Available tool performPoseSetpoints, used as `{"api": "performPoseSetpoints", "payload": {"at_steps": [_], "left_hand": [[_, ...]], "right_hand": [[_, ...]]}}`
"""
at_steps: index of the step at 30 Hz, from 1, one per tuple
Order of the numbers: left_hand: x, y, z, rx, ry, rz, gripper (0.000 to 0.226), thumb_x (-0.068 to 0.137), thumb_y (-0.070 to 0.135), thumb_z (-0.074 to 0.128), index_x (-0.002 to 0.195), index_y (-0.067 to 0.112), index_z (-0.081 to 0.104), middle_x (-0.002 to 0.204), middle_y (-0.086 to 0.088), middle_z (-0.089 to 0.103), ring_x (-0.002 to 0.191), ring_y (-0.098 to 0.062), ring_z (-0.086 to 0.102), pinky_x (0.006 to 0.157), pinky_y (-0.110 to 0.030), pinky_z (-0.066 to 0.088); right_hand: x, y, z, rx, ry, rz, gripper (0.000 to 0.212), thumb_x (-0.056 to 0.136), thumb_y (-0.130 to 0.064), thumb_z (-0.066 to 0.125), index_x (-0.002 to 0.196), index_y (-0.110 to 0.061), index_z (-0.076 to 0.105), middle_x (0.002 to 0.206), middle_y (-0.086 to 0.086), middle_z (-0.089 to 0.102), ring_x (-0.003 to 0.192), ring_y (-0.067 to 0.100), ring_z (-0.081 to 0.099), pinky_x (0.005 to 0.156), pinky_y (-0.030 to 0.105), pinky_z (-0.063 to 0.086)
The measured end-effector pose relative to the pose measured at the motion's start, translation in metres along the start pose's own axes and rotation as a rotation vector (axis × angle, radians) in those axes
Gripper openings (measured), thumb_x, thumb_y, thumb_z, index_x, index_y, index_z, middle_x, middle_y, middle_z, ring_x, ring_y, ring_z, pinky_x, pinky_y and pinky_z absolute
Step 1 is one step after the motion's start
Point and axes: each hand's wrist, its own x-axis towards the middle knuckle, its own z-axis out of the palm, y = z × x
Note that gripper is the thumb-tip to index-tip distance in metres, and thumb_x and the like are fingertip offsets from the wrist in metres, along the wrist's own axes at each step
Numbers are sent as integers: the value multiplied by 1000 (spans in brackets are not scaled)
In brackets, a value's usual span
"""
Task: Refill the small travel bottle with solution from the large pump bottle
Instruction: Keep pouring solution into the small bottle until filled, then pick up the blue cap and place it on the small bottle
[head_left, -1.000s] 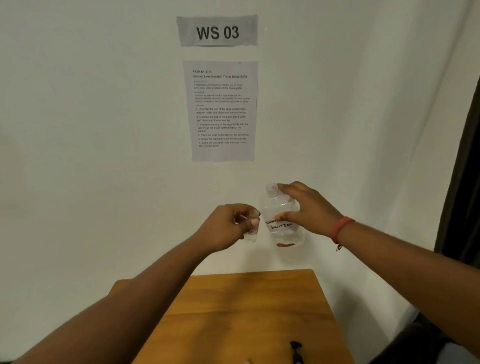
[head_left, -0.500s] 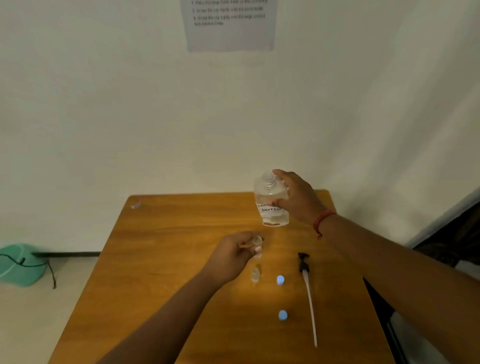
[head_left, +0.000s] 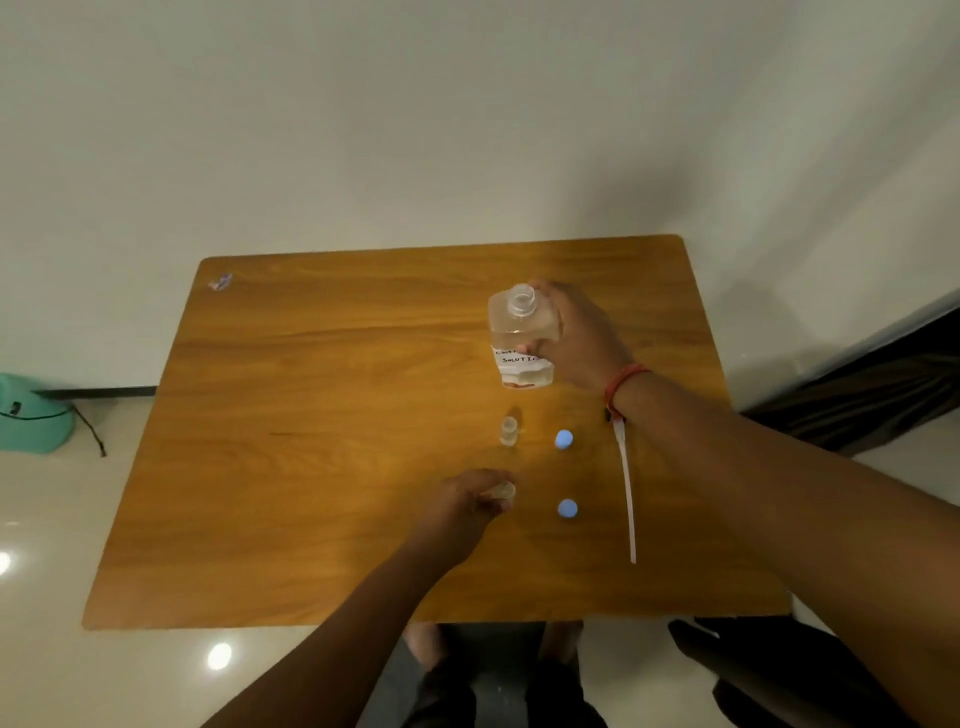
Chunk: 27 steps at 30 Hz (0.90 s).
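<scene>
Setting both bottles down on the table (head_left: 311, 415)

My right hand (head_left: 576, 338) wraps the large bottle (head_left: 521, 338) mid-table; my left hand (head_left: 467, 501) pinches a travel bottle (head_left: 503, 490) nearer the front edge—I should lower both level.

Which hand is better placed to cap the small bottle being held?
Right hand: the blue caps lie on its side. Left hand grips the small bottle; right must first release the large bottle.

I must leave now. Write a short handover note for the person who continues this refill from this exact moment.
Right hand: grip on the large bottle, uncapped, upright, at or just above the table.
Left hand: grip on a small travel bottle, low over the table.
A second small bottle stands open between them.
Two blue caps and the pump with tube lie to the right.
Done: all openings uncapped. Fill levels cannot be judged.
Left: check fill, recap bottles, refit pump.
</scene>
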Motion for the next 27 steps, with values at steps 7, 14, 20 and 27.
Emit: {"api": "performPoseSetpoints", "payload": {"at_steps": [7,14,20,27], "left_hand": [[-1,-16,18,33,-47,-48,35,94,8,67,128,20,68,121,10,64,108,4,54,82,7,35],[-4,-21,22,39,-72,-48,36,95,5,65,129,16,67,126,4,66,110,1,55,84,5,37],[-4,-20,23,31,-91,-41,37,96,11,65,132,19,64,131,4,65,117,-3,55,89,-1,37],[-6,-19,25,-5,-96,-64,40,96,10,65,135,19,62,129,8,61,116,-2,52,95,-13,42]], "right_hand": [[-1,16,20,4,-18,30,78,73,-22,84,140,-25,44,136,-1,53,119,18,53,98,35,49],[3,25,23,-3,-27,31,79,75,-16,83,142,-25,42,138,1,51,123,19,51,98,36,50],[7,26,24,-4,-45,33,83,77,-15,81,146,-25,36,142,3,48,127,21,49,101,38,50],[1,30,28,37,-20,4,82,76,-17,82,145,-24,39,141,2,50,125,19,49,99,37,50]]}}
